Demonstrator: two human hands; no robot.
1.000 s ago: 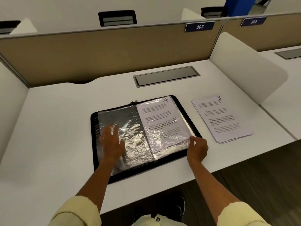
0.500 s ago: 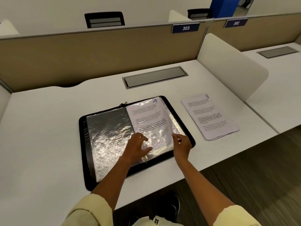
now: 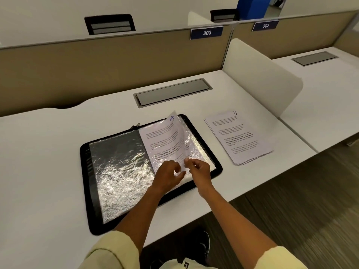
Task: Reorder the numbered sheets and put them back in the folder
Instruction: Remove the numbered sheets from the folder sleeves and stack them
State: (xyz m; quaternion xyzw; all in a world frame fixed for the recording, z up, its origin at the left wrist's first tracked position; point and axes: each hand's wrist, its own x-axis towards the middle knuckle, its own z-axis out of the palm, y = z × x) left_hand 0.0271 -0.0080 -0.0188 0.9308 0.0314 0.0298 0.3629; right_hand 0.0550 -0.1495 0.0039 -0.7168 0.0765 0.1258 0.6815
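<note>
**Sheet 4 lifted at folder's right page**

Black zip folder [image 3: 88, 189] lies open on white desk [image 3: 38, 162], crinkled clear sleeves [image 3: 120, 167] across its left half. Sheet marked 4 [image 3: 165, 136] sits on the right half, its 3 o'clock edge curled up off the sleeve beneath. Right hand [image 3: 200, 169] pinches that sheet's near edge, thumb and forefinger closed on it, other fingers curled. Left hand [image 3: 168, 176] rests just beside at 9 o'clock, fingers loosely bent on the sheet's lower part; cannot tell whether it has hold. Loose stack topped by sheet 3 [image 3: 239, 136] lies at 3 o'clock of the folder, apart from it. Desk label 303 [image 3: 206, 32] at 12 o'clock.
</note>
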